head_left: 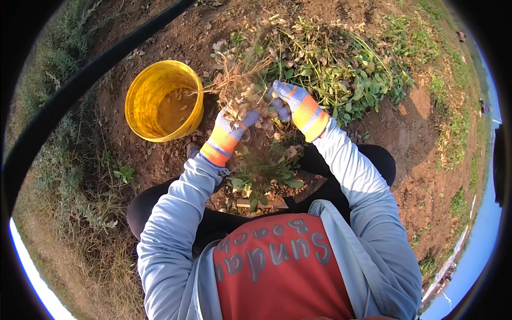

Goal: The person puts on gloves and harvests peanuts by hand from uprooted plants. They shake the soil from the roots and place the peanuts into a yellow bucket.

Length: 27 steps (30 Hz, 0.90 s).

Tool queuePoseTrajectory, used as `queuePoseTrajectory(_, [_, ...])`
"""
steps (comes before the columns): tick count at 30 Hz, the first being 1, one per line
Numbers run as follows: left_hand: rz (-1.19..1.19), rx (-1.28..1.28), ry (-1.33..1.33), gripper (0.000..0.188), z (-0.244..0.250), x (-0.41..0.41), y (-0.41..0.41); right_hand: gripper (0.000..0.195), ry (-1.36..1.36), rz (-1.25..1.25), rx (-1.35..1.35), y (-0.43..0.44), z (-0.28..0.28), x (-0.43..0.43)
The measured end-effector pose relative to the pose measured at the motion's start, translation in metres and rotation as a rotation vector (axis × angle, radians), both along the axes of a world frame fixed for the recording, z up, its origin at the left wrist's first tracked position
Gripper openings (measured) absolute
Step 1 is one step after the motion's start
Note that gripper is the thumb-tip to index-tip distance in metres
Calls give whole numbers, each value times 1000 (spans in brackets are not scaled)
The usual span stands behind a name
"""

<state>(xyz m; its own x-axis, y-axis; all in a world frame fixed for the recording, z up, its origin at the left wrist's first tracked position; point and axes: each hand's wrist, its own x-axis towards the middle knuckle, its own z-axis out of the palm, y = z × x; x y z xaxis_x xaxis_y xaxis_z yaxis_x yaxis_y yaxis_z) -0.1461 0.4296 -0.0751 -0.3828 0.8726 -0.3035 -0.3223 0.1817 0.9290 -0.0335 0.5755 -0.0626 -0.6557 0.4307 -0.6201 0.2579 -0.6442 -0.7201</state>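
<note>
My left hand (225, 138), in a purple-and-orange knit glove, is closed around an uprooted peanut plant (250, 98). Its thin reddish roots (232, 76) point up and away from me, and dry pods and leaves hang around the fist. To the right, my right hand (301, 110) wears a matching glove. Its bent fingers meet at the plant's edge on a pale peanut pod (275, 95). Left of both hands stands a yellow plastic bucket (134, 120), tilted in view, with several peanuts (182, 108) on its bottom.
A large heap of pulled peanut plants (340, 68) lies on the soil beyond my hands. More leafy stems (264, 168) lie between my legs, by a wooden piece (256, 205). Weeds (72, 132) border the left side. A dark strap or cable crosses the upper left.
</note>
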Motion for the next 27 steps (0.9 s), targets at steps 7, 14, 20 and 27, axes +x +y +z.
queuePoseTrajectory(7, [34, 55, -133, 37, 3, 1, 0, 27, 253, -67, -444, -4, -11, 5])
queuePoseTrajectory(14, [-157, 50, -46, 45, 2, 0, -7, 27, 278, -15, -103, 62, -19, 26])
queuePoseTrajectory(20, [-193, 188, -120, 51, 7, 0, -5, 28, 167, 566, 217, 27, 8, 6])
queuePoseTrajectory(27, [-198, 148, -117, 42, -10, 0, -6, 30, 405, 716, 949, 23, -23, 1])
